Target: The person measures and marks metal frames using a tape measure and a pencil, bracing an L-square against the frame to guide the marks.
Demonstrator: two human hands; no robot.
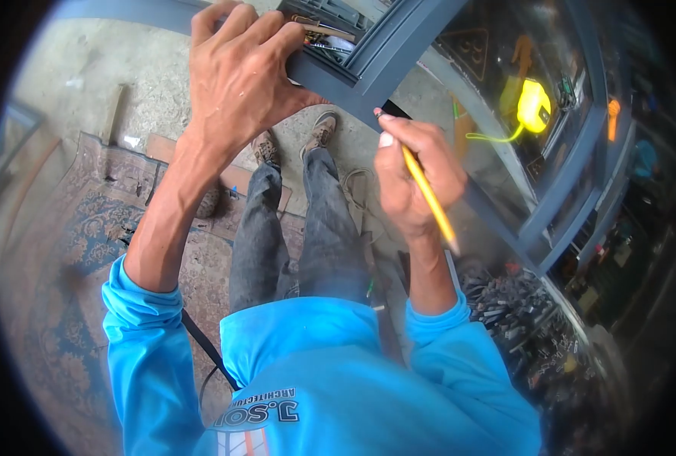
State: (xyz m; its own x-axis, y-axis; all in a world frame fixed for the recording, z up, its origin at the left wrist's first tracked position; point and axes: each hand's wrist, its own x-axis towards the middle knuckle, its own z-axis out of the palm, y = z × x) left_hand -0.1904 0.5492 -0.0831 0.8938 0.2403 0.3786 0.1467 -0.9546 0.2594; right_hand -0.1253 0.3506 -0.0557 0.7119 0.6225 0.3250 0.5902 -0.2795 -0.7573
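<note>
My left hand (pixel 239 76) lies over a grey metal frame (pixel 338 91) at the top, its fingers bent over the bar and its thumb along the near side. In my right hand (pixel 421 175) is a yellow pencil (pixel 429 197), its sharpened end pointing down toward me and its other end near the frame's corner. The right fingers are closed around it beside the frame. A bright yellow tape measure (pixel 534 106) with a yellow strap rests to the right, over the glazed part of the frame.
Behind the frame's bar is a tray (pixel 330 17) with small tools. An orange-handled tool (pixel 613 114) is at the right. Many short offcuts (pixel 528 319) lie in a heap at lower right. A worn patterned rug (pixel 110 220) covers the floor at left, near my shoes.
</note>
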